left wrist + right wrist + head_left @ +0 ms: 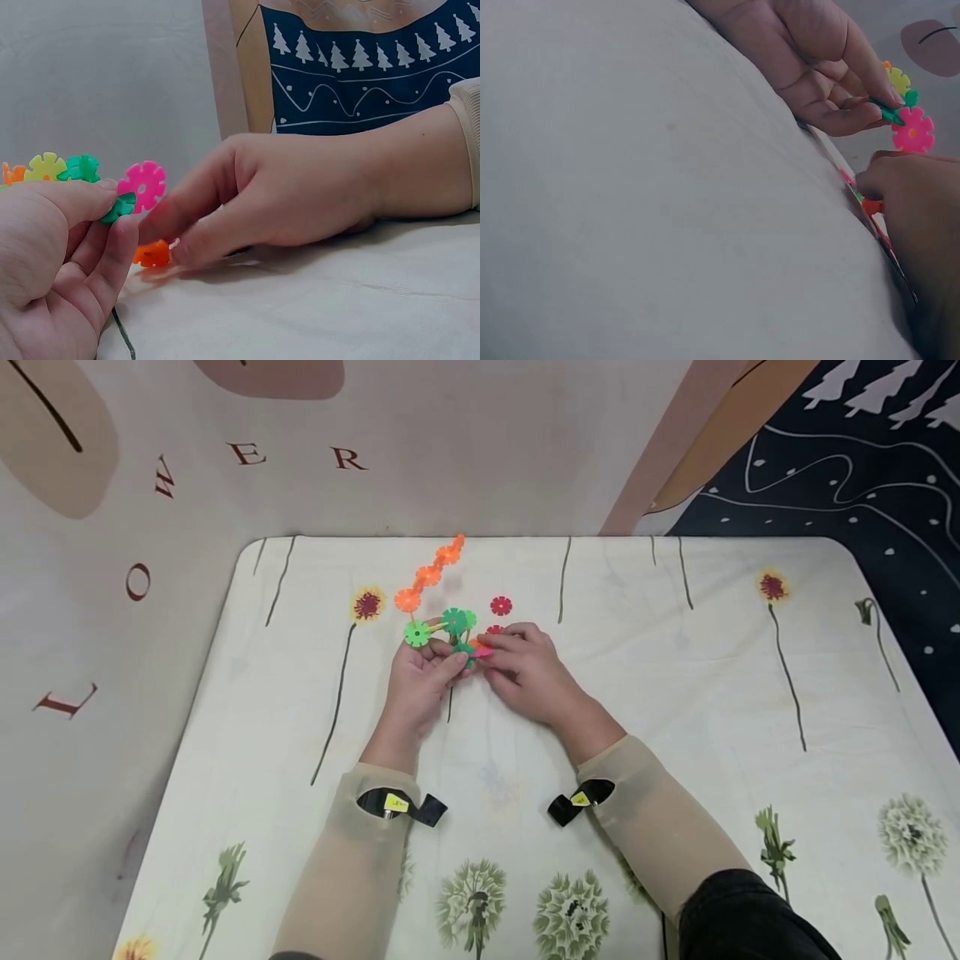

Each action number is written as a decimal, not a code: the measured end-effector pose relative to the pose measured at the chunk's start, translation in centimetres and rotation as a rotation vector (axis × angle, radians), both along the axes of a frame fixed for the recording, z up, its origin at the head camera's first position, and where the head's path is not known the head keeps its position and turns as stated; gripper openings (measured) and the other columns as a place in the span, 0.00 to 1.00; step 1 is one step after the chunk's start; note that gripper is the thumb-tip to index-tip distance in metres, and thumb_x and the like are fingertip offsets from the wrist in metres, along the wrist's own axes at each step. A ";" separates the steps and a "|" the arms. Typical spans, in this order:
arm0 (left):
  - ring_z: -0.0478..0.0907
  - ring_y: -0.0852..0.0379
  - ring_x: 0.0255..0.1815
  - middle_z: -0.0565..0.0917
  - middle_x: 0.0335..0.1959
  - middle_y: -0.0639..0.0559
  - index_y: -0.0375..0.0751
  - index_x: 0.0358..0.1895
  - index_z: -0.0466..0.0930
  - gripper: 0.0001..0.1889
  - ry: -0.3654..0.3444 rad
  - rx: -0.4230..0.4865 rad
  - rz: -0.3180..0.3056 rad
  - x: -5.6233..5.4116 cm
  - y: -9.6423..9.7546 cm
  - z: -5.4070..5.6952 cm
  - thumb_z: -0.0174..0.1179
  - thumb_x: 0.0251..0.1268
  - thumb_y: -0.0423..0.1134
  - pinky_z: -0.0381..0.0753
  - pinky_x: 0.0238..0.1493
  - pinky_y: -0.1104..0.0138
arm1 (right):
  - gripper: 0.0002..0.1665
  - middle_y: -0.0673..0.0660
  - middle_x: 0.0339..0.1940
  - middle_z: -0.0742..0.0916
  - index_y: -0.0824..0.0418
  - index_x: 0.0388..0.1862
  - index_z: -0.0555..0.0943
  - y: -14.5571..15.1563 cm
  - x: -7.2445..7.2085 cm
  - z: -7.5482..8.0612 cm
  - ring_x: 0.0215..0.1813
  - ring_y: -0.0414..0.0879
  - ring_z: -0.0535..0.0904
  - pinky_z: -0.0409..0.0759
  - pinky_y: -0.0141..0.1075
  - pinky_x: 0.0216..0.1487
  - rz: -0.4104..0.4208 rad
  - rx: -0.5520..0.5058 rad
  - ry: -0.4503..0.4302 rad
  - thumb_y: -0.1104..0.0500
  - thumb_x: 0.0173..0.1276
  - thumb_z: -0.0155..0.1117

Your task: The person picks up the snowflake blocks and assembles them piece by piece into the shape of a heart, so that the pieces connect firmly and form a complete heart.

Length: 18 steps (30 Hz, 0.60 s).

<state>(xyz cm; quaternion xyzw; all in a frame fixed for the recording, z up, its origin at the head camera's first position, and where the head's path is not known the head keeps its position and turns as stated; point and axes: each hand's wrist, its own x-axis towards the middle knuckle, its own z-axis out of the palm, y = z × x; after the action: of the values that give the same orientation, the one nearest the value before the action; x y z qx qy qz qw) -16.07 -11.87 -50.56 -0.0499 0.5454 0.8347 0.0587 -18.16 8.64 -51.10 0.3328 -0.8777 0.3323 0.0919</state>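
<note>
My left hand (422, 683) pinches a green notched plastic disc (120, 208) between thumb and fingers. That disc belongs to a joined chain of flower-shaped discs. A pink disc (142, 186) sticks up at its near end, with green and yellow discs (46, 166) beyond. In the head view, a row of orange discs (427, 577) slants away from the left hand toward the table's far edge. Low over the cloth, my right hand (531, 675) holds a loose orange disc (154, 253) at its fingertips, just right of the chain. Its fingers partly cover this disc.
One red disc (501, 606) lies beyond the right hand, and another (495, 629) shows partly behind its fingers. A white cloth printed with flowers (675, 710) covers the table. A wall (487, 460) rises at the far edge.
</note>
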 end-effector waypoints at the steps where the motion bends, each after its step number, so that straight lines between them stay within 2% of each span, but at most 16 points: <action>1: 0.85 0.58 0.39 0.78 0.41 0.51 0.42 0.65 0.69 0.24 -0.001 -0.003 0.001 0.0 0.0 0.0 0.62 0.73 0.20 0.89 0.45 0.67 | 0.15 0.57 0.65 0.88 0.57 0.57 0.92 0.0 0.0 0.0 0.68 0.59 0.75 0.68 0.53 0.74 -0.008 -0.027 0.014 0.60 0.74 0.70; 5: 0.85 0.58 0.40 0.79 0.41 0.51 0.44 0.67 0.69 0.26 -0.017 -0.018 0.003 0.0 0.0 0.1 0.63 0.73 0.21 0.89 0.45 0.66 | 0.17 0.57 0.58 0.91 0.62 0.60 0.89 0.1 -0.2 -0.1 0.65 0.60 0.79 0.75 0.47 0.71 -0.058 -0.122 0.058 0.64 0.74 0.70; 9: 0.84 0.57 0.41 0.79 0.41 0.51 0.44 0.70 0.68 0.28 -0.030 -0.025 0.007 0.0 0.0 0.1 0.64 0.73 0.21 0.89 0.47 0.65 | 0.16 0.57 0.51 0.93 0.63 0.57 0.91 0.0 -0.1 -0.2 0.60 0.57 0.83 0.82 0.46 0.64 -0.139 -0.211 0.048 0.64 0.72 0.71; 14: 0.85 0.57 0.42 0.79 0.42 0.50 0.43 0.66 0.70 0.25 -0.035 -0.026 0.015 0.0 0.0 0.2 0.64 0.73 0.21 0.89 0.47 0.65 | 0.13 0.57 0.43 0.93 0.62 0.51 0.93 -0.1 0.1 0.1 0.48 0.49 0.87 0.86 0.39 0.50 -0.259 -0.371 -0.021 0.62 0.69 0.77; 18: 0.85 0.56 0.42 0.80 0.42 0.49 0.40 0.60 0.71 0.20 -0.038 -0.031 0.017 0.0 0.0 0.2 0.65 0.73 0.22 0.89 0.48 0.64 | 0.09 0.57 0.38 0.93 0.65 0.47 0.92 -0.2 0.2 0.2 0.36 0.46 0.86 0.85 0.32 0.39 -0.329 -0.566 -0.164 0.65 0.70 0.77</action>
<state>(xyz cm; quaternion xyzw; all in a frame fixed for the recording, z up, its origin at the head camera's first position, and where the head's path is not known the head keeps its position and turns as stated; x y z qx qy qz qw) -16.07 -11.91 -50.40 -0.0712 0.5566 0.8255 0.0612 -17.92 8.47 -50.86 0.1204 -0.7971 0.5690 0.1622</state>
